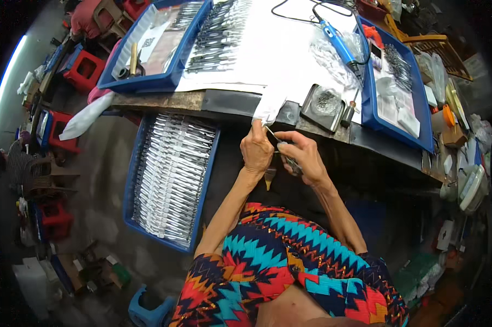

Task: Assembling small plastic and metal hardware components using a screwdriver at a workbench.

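Note:
At the table's front edge, my left hand (pixel 257 150) is closed, its fingertips pinching the near end of a narrow white piece (pixel 270 106) that lies over the edge. Close beside it, my right hand (pixel 303 155) is closed around a thin metal tool (pixel 272 132), whose tip points at the white piece by the left fingertips. Fingers hide most of the tool, so its kind is unclear. A black dish (pixel 317 117) with small dark parts in clear plastic stands just right of the hands. Next to it lies a screwdriver (pixel 348 113) with a dark handle.
A blue electric screwdriver (pixel 338 46) with a black cord lies on the white-covered table. Rows of metal strips (pixel 219 41) lie beside a blue tray (pixel 175 76); another blue tray (pixel 369 103) stands at right. Below the table, a blue crate (pixel 134 185) holds many silver-white strips.

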`<state>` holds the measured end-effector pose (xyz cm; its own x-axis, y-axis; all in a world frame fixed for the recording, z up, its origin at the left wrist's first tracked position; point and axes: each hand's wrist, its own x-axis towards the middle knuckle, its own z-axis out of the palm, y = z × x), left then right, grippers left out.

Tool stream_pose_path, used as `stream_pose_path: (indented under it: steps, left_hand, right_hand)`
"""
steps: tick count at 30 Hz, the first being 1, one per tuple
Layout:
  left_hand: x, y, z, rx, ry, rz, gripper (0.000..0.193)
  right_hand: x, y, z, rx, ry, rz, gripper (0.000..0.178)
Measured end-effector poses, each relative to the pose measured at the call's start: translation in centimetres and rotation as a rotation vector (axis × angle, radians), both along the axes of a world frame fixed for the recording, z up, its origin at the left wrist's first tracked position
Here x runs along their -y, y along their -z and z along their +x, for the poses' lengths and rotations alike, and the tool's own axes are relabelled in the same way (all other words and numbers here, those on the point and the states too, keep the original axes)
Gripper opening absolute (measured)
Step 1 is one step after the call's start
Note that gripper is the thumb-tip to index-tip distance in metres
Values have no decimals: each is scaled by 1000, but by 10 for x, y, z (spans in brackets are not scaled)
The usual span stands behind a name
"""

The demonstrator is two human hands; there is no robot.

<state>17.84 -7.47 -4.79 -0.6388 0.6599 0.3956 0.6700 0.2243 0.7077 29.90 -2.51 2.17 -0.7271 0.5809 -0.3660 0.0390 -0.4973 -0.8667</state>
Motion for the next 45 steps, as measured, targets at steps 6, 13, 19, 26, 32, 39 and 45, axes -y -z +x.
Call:
stream_pose_path:
  steps: [6, 13, 19, 26, 32, 39, 45]
  left_hand:
    - [9, -18, -8, 235, 138, 40, 12]
    - [20, -16, -10, 364, 242, 32, 17]
    - [29, -29, -7, 581, 298, 43, 19]
    - [55, -30, -16, 980, 408, 173, 16]
    - [85, -26, -19, 1194, 364, 268, 25]
    - [112, -13, -24, 1224, 318, 354, 25]
    - [120, -5, -14, 1311, 174, 356, 22]
  right_hand:
    - [14, 28, 29, 61, -56, 270, 29]
    - [22, 64, 57, 115, -150, 186, 29]
    - [26, 57, 47, 222, -138, 226, 31]
    - [36, 65, 45, 265, -162, 359, 31]
    - [35, 74, 42, 124, -227, 243, 25]
    - [44, 55, 4, 69, -336, 274, 21]
    - [59, 65, -24, 40, -298, 250, 19]
